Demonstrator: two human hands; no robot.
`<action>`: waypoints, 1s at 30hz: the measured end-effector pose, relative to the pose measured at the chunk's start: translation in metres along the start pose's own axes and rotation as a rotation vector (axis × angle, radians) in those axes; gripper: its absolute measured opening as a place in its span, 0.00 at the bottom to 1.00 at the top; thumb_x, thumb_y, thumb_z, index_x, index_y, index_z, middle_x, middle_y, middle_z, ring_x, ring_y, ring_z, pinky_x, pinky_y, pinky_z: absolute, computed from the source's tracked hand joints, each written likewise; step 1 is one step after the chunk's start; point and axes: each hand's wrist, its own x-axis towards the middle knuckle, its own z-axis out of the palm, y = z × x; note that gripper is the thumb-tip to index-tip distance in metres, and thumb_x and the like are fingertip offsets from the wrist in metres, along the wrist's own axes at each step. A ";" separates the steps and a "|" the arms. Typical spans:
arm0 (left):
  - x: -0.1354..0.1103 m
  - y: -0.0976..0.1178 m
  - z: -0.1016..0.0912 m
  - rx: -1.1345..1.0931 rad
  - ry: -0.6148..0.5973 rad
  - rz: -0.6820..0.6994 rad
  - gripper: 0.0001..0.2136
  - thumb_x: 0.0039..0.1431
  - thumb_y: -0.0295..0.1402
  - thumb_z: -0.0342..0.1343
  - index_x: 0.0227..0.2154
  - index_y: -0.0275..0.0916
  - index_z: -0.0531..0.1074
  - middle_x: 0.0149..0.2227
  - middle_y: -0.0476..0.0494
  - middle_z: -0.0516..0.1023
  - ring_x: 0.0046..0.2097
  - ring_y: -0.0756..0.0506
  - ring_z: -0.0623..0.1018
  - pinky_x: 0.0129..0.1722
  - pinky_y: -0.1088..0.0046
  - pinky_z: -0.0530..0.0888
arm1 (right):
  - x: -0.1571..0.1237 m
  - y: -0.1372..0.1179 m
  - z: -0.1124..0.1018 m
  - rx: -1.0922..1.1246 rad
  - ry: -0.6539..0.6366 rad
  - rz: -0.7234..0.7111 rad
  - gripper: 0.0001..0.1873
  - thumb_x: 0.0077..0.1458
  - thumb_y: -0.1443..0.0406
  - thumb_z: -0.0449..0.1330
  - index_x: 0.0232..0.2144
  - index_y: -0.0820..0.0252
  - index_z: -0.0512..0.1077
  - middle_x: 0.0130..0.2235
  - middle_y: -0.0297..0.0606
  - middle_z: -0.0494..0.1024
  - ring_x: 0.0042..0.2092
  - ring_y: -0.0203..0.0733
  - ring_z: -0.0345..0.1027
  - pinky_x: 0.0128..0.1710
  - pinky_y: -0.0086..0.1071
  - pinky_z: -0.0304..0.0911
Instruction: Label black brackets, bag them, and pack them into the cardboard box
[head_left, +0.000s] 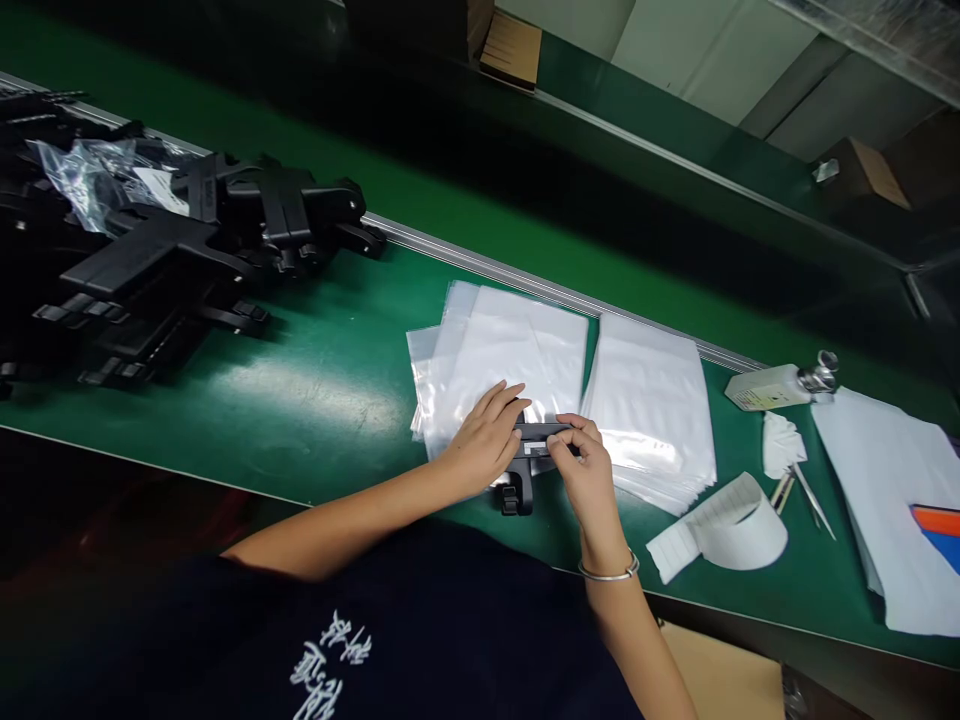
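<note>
A black plastic bracket [517,478] with a buckle-like clip at its near end is between my hands, close to the table's front edge. A small white label [535,449] sits on its flat bar. My left hand [484,440] holds the bracket's left side, its fingers stretched over the far end and the thumb against it. With my right hand [585,462], I grip the bar's right end, thumb on top near the label and fingers curled at the far edge. Beneath and behind the bracket lie clear plastic bags [517,330]; part of the bracket is hidden by my hands.
More black brackets [150,250] are heaped at the left with a crumpled clear bag [94,180]. To the right are a second bag stack [652,400], a curled label strip [742,525], tweezers [814,500], crumpled tissue [781,442], a bottle [769,388] and white sheets [892,500].
</note>
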 end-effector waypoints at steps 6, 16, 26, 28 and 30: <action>-0.001 0.000 0.000 0.012 0.016 0.010 0.18 0.66 0.28 0.40 0.57 0.38 0.59 0.65 0.36 0.57 0.69 0.37 0.50 0.65 0.49 0.59 | 0.000 -0.001 0.000 -0.002 0.004 0.006 0.11 0.50 0.60 0.59 0.20 0.57 0.70 0.46 0.42 0.71 0.53 0.50 0.63 0.56 0.47 0.55; -0.006 0.000 -0.004 0.067 0.164 0.119 0.19 0.65 0.28 0.43 0.58 0.36 0.61 0.61 0.34 0.64 0.66 0.37 0.58 0.62 0.52 0.64 | 0.000 -0.001 0.000 -0.074 0.004 -0.032 0.10 0.50 0.61 0.60 0.19 0.56 0.69 0.45 0.43 0.72 0.53 0.51 0.64 0.55 0.48 0.56; -0.013 0.005 -0.021 0.175 0.001 0.236 0.17 0.57 0.23 0.47 0.41 0.43 0.79 0.48 0.46 0.79 0.52 0.40 0.75 0.45 0.59 0.65 | 0.000 -0.003 -0.032 -0.050 0.098 -0.064 0.13 0.56 0.55 0.59 0.28 0.55 0.78 0.48 0.43 0.77 0.53 0.51 0.68 0.55 0.48 0.60; -0.008 0.008 -0.024 0.164 -0.047 0.199 0.18 0.56 0.23 0.47 0.40 0.44 0.80 0.48 0.47 0.79 0.51 0.41 0.75 0.45 0.59 0.63 | 0.002 0.002 -0.043 -0.022 0.112 -0.073 0.14 0.57 0.54 0.58 0.36 0.54 0.80 0.50 0.43 0.77 0.55 0.51 0.68 0.57 0.49 0.60; -0.003 0.010 -0.027 0.158 -0.090 0.180 0.19 0.55 0.23 0.47 0.41 0.45 0.80 0.48 0.47 0.79 0.51 0.41 0.74 0.44 0.60 0.63 | 0.005 0.009 -0.048 -0.032 0.035 -0.072 0.16 0.56 0.54 0.59 0.41 0.53 0.79 0.51 0.42 0.78 0.57 0.52 0.67 0.59 0.51 0.58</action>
